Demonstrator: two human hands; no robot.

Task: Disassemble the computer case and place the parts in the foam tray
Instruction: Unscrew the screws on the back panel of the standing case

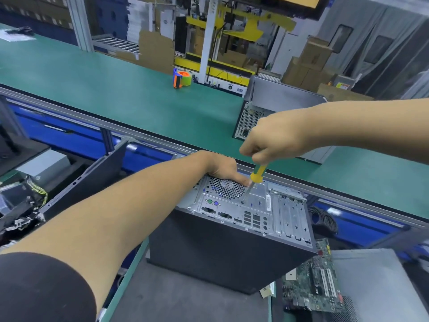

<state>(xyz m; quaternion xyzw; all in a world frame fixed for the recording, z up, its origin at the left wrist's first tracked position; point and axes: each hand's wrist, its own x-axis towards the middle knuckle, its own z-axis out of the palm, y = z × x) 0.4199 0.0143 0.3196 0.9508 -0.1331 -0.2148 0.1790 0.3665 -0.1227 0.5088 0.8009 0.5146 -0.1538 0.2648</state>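
Green matting covers a long bench (116, 89) running across a workshop, with shelving and cardboard boxes behind it. Nearer than the bench, a computer case (232, 240) stands with its rear panel tipped upward. The left hand (224, 169) rests on the far top edge of that panel, fingers bent over the edge just beside the fan grille (226, 188), steadying the case. The right hand (276, 139) hovers above and just right of the left, fingers curled round a screwdriver (254, 180) with a yellow-green handle; its tip touches the panel just below the grille. Below the right hand, past the case, lies a circuit board (313, 280). Beyond the right hand stands a second case (274, 101); a tape dispenser (182, 79) sits well off on the bench.
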